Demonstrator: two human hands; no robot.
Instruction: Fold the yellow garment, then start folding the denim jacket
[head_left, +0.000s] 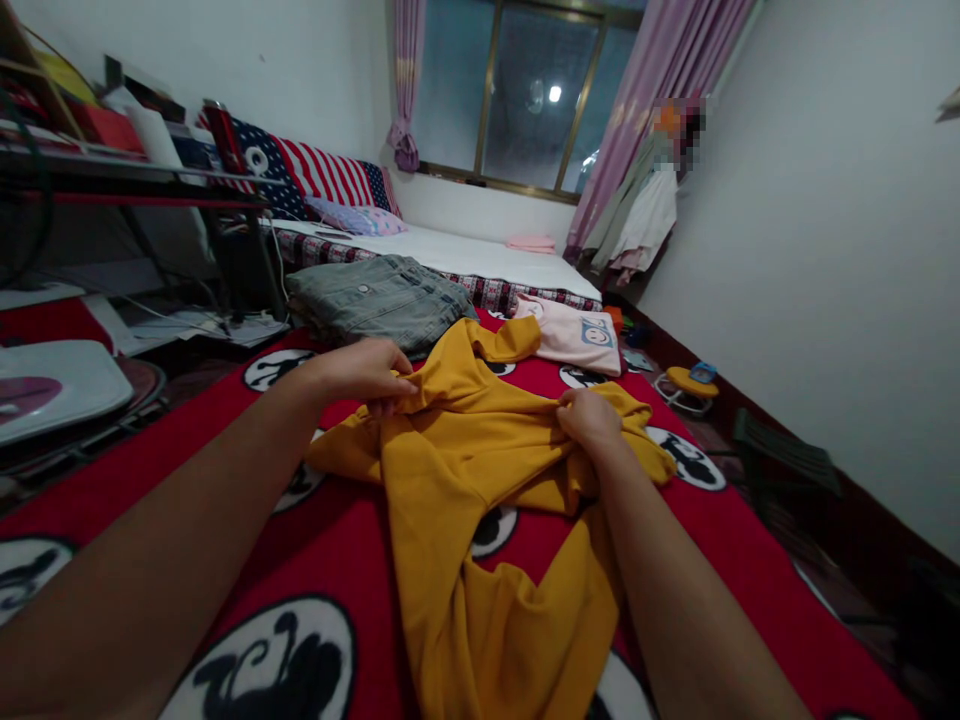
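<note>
A mustard-yellow long-sleeved top [450, 470] lies crumpled across the red blanket [330, 560], one part trailing toward me. My left hand [371, 372] pinches the fabric on its left side, thumb and fingers closed on it. On the right side, my right hand [590, 420] grips another bit of the same top, its fingers closed over the cloth. Just beyond the top are a folded denim garment [382, 300] at the left and a folded pale pink shirt [562, 335] with a smiley print at the right.
A cluttered desk [135, 190] stands at the left, with a white-seated chair [60, 390] before it. Behind is a bed [465, 250] under the window. Along the right wall are a yellow stool [688, 383] and a dark folding stool [787, 455]. Clothes [645, 220] hang by the curtain.
</note>
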